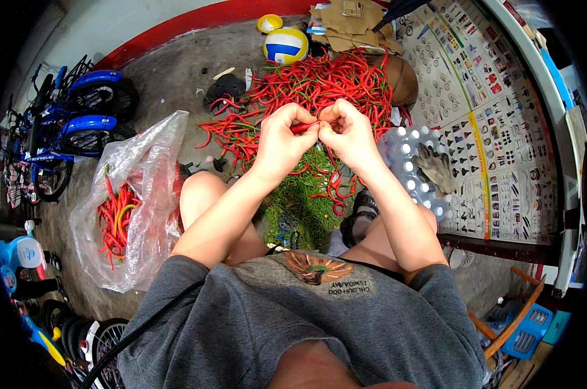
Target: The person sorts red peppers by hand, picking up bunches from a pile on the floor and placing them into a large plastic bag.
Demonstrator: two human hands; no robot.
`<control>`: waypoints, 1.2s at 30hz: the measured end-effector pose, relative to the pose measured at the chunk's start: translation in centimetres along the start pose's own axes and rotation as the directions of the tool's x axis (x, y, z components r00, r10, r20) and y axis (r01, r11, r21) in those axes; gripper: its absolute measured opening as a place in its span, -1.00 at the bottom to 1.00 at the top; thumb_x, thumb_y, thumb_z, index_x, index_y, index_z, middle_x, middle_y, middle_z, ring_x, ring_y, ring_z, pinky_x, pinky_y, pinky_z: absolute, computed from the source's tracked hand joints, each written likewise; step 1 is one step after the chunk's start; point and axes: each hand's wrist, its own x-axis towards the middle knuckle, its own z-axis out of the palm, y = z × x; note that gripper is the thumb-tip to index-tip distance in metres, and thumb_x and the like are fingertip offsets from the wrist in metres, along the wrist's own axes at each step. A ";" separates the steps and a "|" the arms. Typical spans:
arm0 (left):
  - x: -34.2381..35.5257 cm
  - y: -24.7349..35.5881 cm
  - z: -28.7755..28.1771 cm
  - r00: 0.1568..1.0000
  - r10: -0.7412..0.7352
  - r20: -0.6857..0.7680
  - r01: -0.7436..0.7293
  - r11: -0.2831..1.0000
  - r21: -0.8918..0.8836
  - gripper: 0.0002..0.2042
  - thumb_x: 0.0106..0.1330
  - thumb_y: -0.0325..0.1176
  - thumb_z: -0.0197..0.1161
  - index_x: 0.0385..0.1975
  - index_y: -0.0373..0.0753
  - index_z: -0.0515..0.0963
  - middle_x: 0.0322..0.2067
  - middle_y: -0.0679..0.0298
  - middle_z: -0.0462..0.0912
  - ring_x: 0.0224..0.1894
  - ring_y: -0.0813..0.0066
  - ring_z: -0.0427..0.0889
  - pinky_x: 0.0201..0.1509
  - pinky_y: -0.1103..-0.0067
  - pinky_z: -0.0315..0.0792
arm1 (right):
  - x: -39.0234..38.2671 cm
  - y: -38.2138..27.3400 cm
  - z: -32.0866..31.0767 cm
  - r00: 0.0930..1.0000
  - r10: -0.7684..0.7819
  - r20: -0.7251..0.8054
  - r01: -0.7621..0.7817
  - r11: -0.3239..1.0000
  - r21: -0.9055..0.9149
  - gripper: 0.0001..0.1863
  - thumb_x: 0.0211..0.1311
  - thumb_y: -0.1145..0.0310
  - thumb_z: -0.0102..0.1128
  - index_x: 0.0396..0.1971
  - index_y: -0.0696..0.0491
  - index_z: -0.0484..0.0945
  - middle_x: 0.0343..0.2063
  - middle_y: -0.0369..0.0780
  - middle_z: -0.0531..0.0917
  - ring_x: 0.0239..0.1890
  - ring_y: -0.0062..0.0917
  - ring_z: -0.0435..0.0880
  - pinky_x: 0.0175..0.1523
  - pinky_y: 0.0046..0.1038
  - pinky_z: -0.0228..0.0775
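Observation:
Both of my hands are raised together over a large pile of red chillies (306, 78) with some green stems among them. My left hand (287, 136) is closed round a red chilli (304, 128). My right hand (342, 136) pinches at that chilli's end, its fingertips meeting those of my left hand; the exact point of contact is small and partly hidden. Below them, between my legs, lies a heap of green stems and leaves (297, 207). At the left a clear plastic bag (86, 220) holds red chillies (115, 227) and a yellowish-green one.
Shrink-wrapped bottles with grey gloves (434, 170) on top stand at my right, beside a large printed board (488, 149). Bicycles (92, 126) line the left. A ball (285, 45) and cardboard (345, 26) lie behind the pile. A wooden frame (514, 305) is at lower right.

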 end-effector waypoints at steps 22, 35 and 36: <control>-0.4 4.0 -4.6 0.990 -0.135 -0.044 0.101 0.886 -0.452 -0.87 0.07 -0.56 0.28 -0.43 -0.30 0.46 -0.31 0.26 0.54 -0.34 0.59 0.50 -0.22 0.67 0.40 | 0.5 -1.7 -0.7 0.974 0.117 0.193 -0.224 0.401 0.888 -0.92 0.14 0.55 0.06 -0.40 0.11 0.36 -0.45 -0.20 0.52 -0.51 -0.65 0.38 -0.46 -0.66 0.25; -13.3 13.4 -30.5 0.789 -0.614 -0.026 0.401 0.483 0.778 -0.76 -0.09 -0.52 0.31 -0.36 -0.36 0.53 -0.46 0.19 0.58 -0.33 0.45 0.55 -0.20 0.54 0.42 | 0.6 -1.4 -1.1 0.957 -0.242 0.161 0.290 0.766 -0.574 -0.72 0.02 0.43 0.17 -0.22 0.15 0.48 -0.18 -0.08 0.48 -0.05 -0.23 0.43 0.08 -0.31 0.23; -13.7 12.4 -32.0 0.851 -0.525 -0.018 0.303 0.463 0.833 -0.71 -0.08 -0.46 0.33 -0.28 -0.33 0.55 -0.41 0.18 0.59 -0.29 0.45 0.56 -0.17 0.54 0.42 | 0.4 -1.3 -0.8 0.951 -0.249 0.182 0.309 0.766 -0.564 -0.72 0.02 0.43 0.17 -0.22 0.15 0.48 -0.18 -0.08 0.48 -0.05 -0.23 0.43 0.08 -0.31 0.23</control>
